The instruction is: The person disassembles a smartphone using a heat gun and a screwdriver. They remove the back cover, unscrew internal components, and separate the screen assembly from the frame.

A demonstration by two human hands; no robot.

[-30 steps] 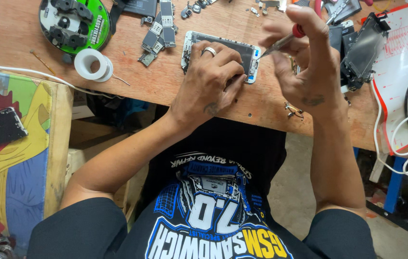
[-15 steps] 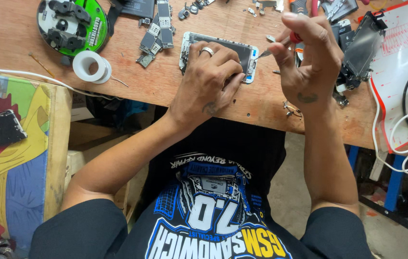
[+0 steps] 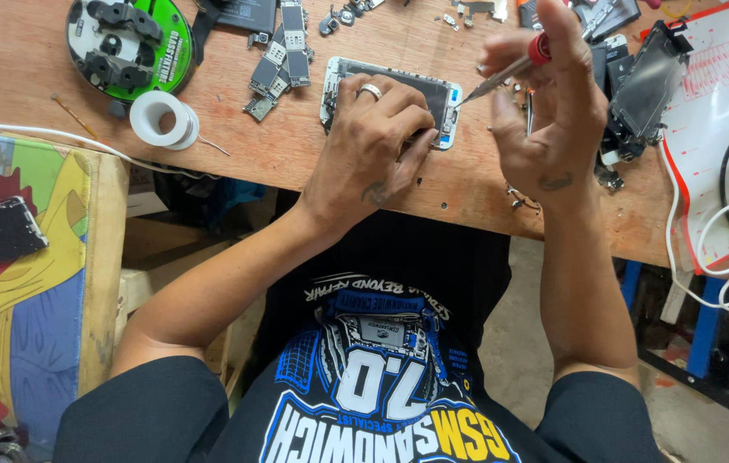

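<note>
An opened phone body (image 3: 433,90) with a white frame lies on the wooden bench (image 3: 296,154). My left hand (image 3: 369,146), a ring on one finger, presses down on it and covers most of its near half. My right hand (image 3: 553,111) is raised just right of the phone and grips a small screwdriver (image 3: 510,69) with a red collar. Its metal tip points left and down toward the phone's right edge.
Loose circuit boards (image 3: 283,47) lie behind the phone. A white tape roll (image 3: 163,117) and a round green-and-black parts holder (image 3: 129,43) sit left. A dark phone screen (image 3: 647,86), a red-edged white mat (image 3: 725,111) and white cables (image 3: 725,257) are right. A colourful cushion (image 3: 30,283) stands lower left.
My right hand has turned and lifted slightly, swinging the screwdriver so its tip now points at the phone's right edge. My left hand has stayed on the phone.
</note>
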